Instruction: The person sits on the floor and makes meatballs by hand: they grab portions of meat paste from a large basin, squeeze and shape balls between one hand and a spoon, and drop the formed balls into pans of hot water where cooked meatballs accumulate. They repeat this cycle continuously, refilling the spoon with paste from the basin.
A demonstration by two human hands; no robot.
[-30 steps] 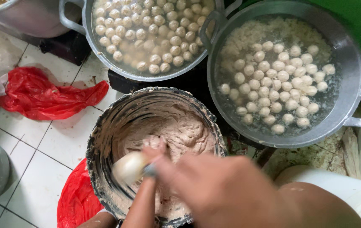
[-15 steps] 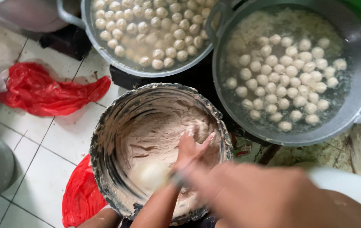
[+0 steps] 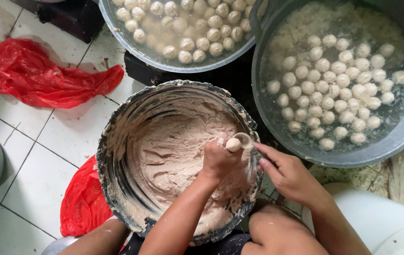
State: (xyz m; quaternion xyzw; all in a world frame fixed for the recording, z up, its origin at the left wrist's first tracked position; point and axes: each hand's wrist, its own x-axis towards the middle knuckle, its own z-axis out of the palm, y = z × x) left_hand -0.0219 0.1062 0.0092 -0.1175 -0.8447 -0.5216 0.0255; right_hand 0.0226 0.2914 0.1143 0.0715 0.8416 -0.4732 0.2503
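White tiles with dark grout make up the floor (image 3: 37,156), which carries everything here and shows bare only on the left side. At the right edge of the floor a large grey pot (image 3: 400,137) holds pale balls (image 3: 334,89) floating in cloudy water; its rim runs out of the top and right of the view. A second pot (image 3: 164,59) of balls at the top edge is cut off above, sitting on a dark stove (image 3: 211,78) that is mostly hidden. In the middle stands a smeared metal bowl (image 3: 117,141) of beige paste (image 3: 173,151); its near rim is covered by the person's forearms and knee. A crumpled red plastic bag (image 3: 41,75) lies toward the upper left corner, another red bag (image 3: 84,203) partly under the bowl. A white bucket (image 3: 376,217) at the lower right is cut off. Over the bowl's right rim, the left hand (image 3: 218,158) is fisted, squeezing out a ball of paste (image 3: 232,144). The right hand (image 3: 287,172) fingers pinch a spoon (image 3: 245,140) touching that ball.
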